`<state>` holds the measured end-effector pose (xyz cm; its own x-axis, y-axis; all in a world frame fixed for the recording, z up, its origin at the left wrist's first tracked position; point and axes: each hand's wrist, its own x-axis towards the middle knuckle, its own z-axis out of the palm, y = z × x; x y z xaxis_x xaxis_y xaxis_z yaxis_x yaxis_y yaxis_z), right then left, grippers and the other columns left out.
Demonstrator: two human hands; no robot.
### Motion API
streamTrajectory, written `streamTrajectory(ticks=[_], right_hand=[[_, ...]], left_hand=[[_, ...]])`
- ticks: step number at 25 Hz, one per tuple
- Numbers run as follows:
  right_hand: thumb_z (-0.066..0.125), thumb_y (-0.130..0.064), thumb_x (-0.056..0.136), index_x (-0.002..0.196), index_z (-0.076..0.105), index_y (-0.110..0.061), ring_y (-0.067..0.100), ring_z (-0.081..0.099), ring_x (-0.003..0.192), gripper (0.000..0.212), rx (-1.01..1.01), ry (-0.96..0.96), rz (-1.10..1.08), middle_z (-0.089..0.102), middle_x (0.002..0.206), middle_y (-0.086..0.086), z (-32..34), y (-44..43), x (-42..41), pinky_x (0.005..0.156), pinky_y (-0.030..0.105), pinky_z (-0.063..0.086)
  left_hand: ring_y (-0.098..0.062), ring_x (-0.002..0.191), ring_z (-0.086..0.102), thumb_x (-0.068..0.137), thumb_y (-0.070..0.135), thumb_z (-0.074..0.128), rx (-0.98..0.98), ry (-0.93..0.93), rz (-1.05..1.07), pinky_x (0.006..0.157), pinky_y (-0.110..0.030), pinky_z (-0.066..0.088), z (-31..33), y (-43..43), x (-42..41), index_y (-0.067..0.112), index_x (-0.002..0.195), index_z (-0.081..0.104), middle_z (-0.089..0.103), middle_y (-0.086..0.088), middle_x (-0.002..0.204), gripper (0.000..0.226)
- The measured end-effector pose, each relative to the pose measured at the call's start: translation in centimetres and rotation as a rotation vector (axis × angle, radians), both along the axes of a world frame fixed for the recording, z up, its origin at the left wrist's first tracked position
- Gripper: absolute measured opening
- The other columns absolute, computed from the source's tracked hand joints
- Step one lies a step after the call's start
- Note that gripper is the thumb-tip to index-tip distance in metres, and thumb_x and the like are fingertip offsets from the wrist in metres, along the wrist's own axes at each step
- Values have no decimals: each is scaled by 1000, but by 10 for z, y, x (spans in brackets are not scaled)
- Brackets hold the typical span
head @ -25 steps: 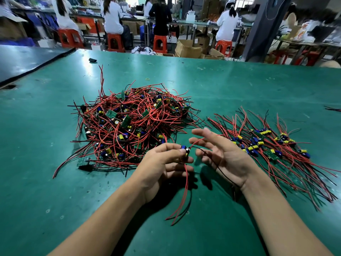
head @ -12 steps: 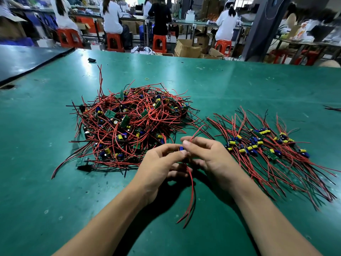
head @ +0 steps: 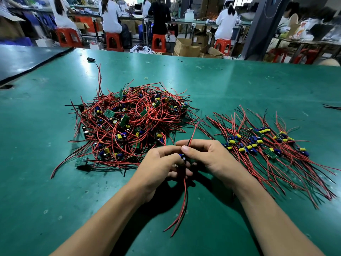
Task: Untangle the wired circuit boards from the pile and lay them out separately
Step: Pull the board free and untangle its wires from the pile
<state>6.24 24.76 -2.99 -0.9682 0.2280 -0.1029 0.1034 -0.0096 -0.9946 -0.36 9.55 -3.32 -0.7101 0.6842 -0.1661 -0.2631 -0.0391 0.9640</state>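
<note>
Head view, centre: left hand curled round one board, right hand pinching its red lead; draw leads straight before placing beside row at frame right.

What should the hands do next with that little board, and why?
Probably move the board right and lay it beside the laid-out row. Both the left hand and right hand hold it, and its wires hang free of the pile.
</note>
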Motion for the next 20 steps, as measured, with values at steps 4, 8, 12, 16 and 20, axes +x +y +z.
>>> streamTrajectory(ticks=[4,8,12,16,20], right_hand=[[73,-18,90,98,78,-12,12,67,61,11,88,33,-60,75,78,9,1,2,1,51,16,48],[69,-23,95,105,77,-14,24,72,78,16,159,18,7,76,94,18,-2,4,1,71,29,58],[64,-18,98,113,73,-9,27,71,81,21,76,-4,87,75,100,23,-4,4,1,75,36,55],[67,-16,95,111,74,-5,23,71,80,21,25,-4,77,75,97,23,-4,4,0,64,26,54],[69,-22,94,100,78,-9,17,67,66,17,105,7,-17,75,84,15,-8,1,-3,55,25,53]], left_hand=[[-24,55,64,83,-9,47,-54,25,-59,53,-26,46,2,-2,-5,0,86,73,69,-15,74,27],[-19,51,61,92,11,61,-74,55,-66,52,-23,46,1,-3,-5,3,85,74,69,-13,71,17],[-28,61,71,91,0,60,-70,88,-93,54,-28,56,3,-6,-3,3,85,77,74,-19,79,18],[-36,72,73,88,4,61,-150,168,20,73,-49,58,2,1,2,5,80,77,74,-20,80,18],[-25,50,66,86,5,60,-196,113,20,46,-25,51,5,3,0,0,72,72,73,-18,69,19]])
